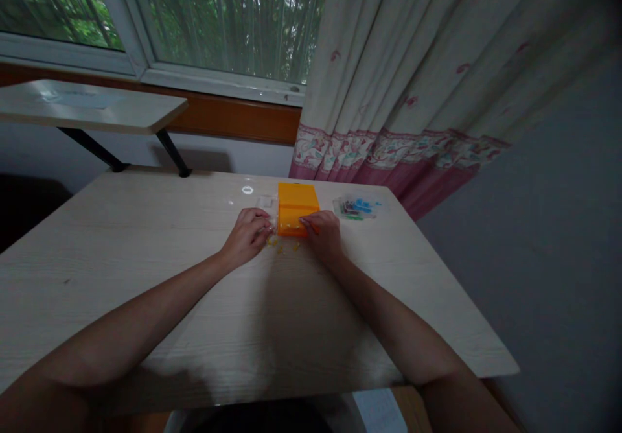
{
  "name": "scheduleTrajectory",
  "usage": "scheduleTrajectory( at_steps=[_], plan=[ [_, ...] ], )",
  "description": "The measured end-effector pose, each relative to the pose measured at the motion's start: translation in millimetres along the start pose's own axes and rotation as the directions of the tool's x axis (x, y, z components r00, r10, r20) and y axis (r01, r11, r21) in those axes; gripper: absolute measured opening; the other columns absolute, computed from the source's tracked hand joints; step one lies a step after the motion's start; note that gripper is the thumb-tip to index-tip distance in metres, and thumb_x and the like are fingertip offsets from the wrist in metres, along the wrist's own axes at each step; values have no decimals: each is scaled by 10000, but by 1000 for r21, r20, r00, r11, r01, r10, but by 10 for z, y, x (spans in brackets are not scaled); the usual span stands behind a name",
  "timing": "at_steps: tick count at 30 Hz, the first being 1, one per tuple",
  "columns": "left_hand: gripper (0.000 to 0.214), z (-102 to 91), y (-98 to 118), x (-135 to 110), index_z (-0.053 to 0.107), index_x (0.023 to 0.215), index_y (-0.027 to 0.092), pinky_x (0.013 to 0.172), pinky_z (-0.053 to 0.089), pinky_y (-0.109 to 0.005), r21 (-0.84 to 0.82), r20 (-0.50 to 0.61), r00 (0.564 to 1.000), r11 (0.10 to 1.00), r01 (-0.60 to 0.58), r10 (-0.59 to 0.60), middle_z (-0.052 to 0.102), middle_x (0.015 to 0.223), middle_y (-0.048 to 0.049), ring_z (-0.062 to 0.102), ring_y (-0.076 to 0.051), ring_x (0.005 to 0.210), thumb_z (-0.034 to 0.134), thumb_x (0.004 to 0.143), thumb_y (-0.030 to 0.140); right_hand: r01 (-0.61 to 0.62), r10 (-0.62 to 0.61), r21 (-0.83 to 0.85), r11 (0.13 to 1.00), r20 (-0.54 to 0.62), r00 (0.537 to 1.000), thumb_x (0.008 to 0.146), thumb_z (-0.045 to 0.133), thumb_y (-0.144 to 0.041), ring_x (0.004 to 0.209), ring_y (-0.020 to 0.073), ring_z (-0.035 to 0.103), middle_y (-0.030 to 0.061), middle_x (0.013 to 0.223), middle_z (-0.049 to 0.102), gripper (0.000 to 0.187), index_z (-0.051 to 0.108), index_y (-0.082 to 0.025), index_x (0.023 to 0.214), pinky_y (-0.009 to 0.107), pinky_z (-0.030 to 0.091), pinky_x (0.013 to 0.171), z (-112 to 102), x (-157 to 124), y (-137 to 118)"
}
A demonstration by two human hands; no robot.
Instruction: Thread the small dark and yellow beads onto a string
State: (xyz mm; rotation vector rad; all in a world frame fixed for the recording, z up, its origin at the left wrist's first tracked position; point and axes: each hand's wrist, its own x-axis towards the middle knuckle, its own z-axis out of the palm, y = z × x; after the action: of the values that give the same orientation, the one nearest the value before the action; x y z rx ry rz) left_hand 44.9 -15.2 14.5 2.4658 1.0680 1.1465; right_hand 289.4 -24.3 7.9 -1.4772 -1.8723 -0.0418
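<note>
An orange hinged box or case lies opened out on the table, with small pale bits along its near part. My right hand is over its near right corner, fingers pinched together at the orange surface. What they pinch is too small to name. To the left, my left hand has its fingers drawn together beside the box's left edge, by a clear plastic tray. Whatever those fingers hold is hidden. Several tiny yellow pieces are scattered on the tabletop just in front of the box.
Right of the box stands a clear container with blue, dark and green pieces. A raised shelf on black legs rises at the table's back left. Behind the table are a window and a long curtain; a wall borders the right side.
</note>
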Motion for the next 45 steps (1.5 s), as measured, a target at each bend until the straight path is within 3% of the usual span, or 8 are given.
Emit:
scheduleTrajectory(
  at_steps=[15,20,24,30,36,45],
  plan=[
    [220,-18,26,-6,678,899,204,1003,401,-436,72,2,999,997,-42,41,575,1091,-78,488,-227,1101,464,946,220,-17,16,46,999,12,1000,938,539,-404,910,200,577,39,884,718,288,758,-223,895,356,364,871,-3,11,4],
    [170,-122,0,7,671,905,206,996,396,-449,123,123,985,983,-133,118,573,1163,-87,479,-251,1138,529,922,297,-27,27,44,999,5,1000,935,551,-380,915,197,576,39,884,716,266,756,-216,897,346,367,868,-4,6,1],
    [190,-200,-74,28,661,902,226,1023,375,-438,80,279,927,956,-283,251,572,1202,-73,489,-247,1155,610,880,408,-26,26,39,999,6,1000,942,537,-379,919,197,574,46,893,717,273,755,-219,903,342,365,863,-12,1,-5],
    [330,-185,-145,27,646,858,214,1021,362,-460,144,310,916,940,-309,254,585,1172,-89,497,-268,1137,651,817,542,-6,6,40,999,4,1000,943,531,-381,919,195,572,41,893,712,277,751,-220,899,344,365,858,1,-5,7],
    [249,-187,-131,22,665,887,226,1030,352,-470,116,312,924,956,-270,222,584,1172,-86,504,-268,1135,654,834,469,0,0,24,1000,15,1000,946,522,-404,914,191,578,43,894,709,292,753,-228,911,348,364,871,13,-2,11],
    [224,-196,-47,21,655,925,211,988,379,-437,173,356,897,925,-338,262,592,1145,-91,509,-259,1113,557,915,412,9,-9,30,1000,8,1000,944,529,-398,891,187,580,43,874,713,292,754,-219,897,345,364,859,1,2,-5]
  ],
)
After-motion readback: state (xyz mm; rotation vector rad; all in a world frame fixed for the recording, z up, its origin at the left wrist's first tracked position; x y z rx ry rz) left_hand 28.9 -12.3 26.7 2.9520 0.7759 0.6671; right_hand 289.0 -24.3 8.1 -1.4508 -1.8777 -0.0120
